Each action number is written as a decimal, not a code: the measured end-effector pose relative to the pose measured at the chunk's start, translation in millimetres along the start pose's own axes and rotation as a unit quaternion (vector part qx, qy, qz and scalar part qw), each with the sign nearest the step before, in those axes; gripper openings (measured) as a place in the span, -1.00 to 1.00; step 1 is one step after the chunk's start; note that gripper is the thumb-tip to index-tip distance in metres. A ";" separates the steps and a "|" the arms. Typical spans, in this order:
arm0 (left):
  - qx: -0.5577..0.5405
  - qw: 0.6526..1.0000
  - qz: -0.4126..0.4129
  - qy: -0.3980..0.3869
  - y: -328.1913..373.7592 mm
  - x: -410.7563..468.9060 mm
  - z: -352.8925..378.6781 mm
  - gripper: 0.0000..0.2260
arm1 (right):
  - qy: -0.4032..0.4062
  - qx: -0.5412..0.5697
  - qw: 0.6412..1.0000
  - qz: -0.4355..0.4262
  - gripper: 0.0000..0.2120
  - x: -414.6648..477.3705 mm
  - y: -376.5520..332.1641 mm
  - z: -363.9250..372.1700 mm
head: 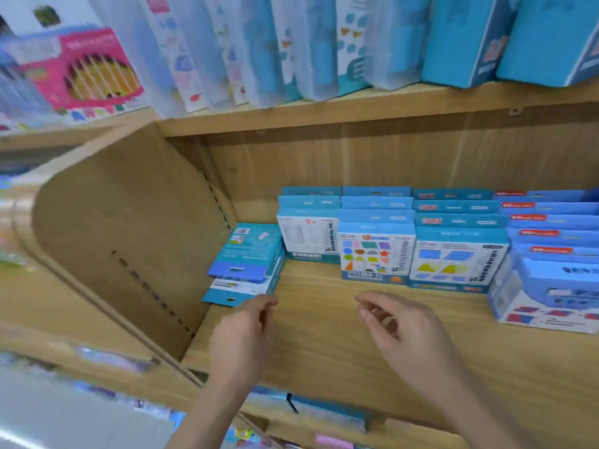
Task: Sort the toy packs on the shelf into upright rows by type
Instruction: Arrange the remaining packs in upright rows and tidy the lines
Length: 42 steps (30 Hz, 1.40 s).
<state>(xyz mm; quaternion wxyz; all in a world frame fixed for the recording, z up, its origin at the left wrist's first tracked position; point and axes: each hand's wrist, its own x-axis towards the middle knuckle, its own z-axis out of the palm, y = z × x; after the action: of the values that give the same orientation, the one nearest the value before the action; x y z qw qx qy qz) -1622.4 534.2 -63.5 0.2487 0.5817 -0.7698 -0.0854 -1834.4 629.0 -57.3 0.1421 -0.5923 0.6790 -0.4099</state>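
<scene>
Blue toy packs (377, 254) stand in upright rows at the back of the wooden shelf (324, 351), four rows side by side, each front pack showing a different print. Left of them, near the side panel (123, 238), two flat packs (249, 254) lie in a skewed stack, backs up. The left hand (241, 332) hovers just beside the lower one's near edge, fingers loosely curled, holding nothing. The right hand (405, 328) hangs over bare board before the rows, likewise relaxed and empty. Taller boxes (460, 40) line the shelf above.
</scene>
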 end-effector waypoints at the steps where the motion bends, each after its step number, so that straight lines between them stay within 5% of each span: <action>1: 0.024 1.000 0.014 -0.001 -15.4 4.9 -0.9 -0.79 | -0.003 0.004 1.000 -0.004 -0.81 2.8 -4.6 11.3; 5: 0.142 0.987 0.070 -0.037 -56.3 28.0 9.0 -0.57 | -0.016 0.011 1.000 -0.010 -0.75 10.5 -22.5 46.9; 9: 0.181 0.971 0.154 -0.020 -73.7 42.5 5.3 -0.64 | -0.045 0.000 0.999 -0.026 -0.59 19.4 -38.7 67.0; 13: 0.130 0.956 0.263 0.012 -77.9 22.6 -25.5 -0.66 | -0.198 -0.097 0.973 -0.063 -0.09 25.5 -51.9 75.5; 17: 0.034 0.937 0.346 0.022 -67.2 8.3 -57.6 -0.77 | -0.198 -0.090 0.964 -0.156 -0.13 26.6 -65.7 94.2; 19: -0.035 0.944 0.325 0.039 -59.1 11.1 -64.1 -0.84 | -0.147 0.011 0.978 -0.148 -0.35 26.1 -68.5 100.8; 22: -0.124 0.964 0.226 0.059 -54.6 18.7 -65.9 -0.76 | -0.103 0.207 0.973 -0.005 -0.63 26.8 -72.5 90.0; 25: -0.274 0.959 0.077 0.003 -58.8 24.7 -61.0 -0.59 | -0.038 0.380 0.916 0.127 -0.72 35.1 -68.4 71.0; 27: -0.397 0.915 0.005 -0.067 -59.6 25.7 -54.2 -0.56 | -0.009 0.463 0.868 0.181 -0.73 41.4 -67.7 58.5; 31: -0.461 0.868 -0.007 -0.183 -45.3 15.1 -43.3 -0.54 | -0.014 0.463 0.861 0.208 -0.65 43.0 -69.1 47.0; 34: -0.488 0.853 -0.028 -0.183 -36.1 11.7 -41.2 -0.58 | -0.004 0.456 0.863 0.216 -0.63 39.8 -68.3 46.0; 40: -0.468 0.854 -0.017 -0.226 -36.9 9.2 -34.9 -0.58 | 0.011 0.421 0.883 0.209 -0.62 30.9 -62.9 39.8; 42: -0.413 0.890 0.013 -0.191 -42.7 14.3 -29.3 -0.68 | 0.025 0.408 0.890 0.201 -0.64 28.2 -58.9 34.7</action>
<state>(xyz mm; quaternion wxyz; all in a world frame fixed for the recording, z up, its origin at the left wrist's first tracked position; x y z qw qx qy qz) -1574.7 512.2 -52.2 0.3162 0.3888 -0.7049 -0.5019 -1777.6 591.8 -28.0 0.4341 -0.3223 0.5598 -0.6279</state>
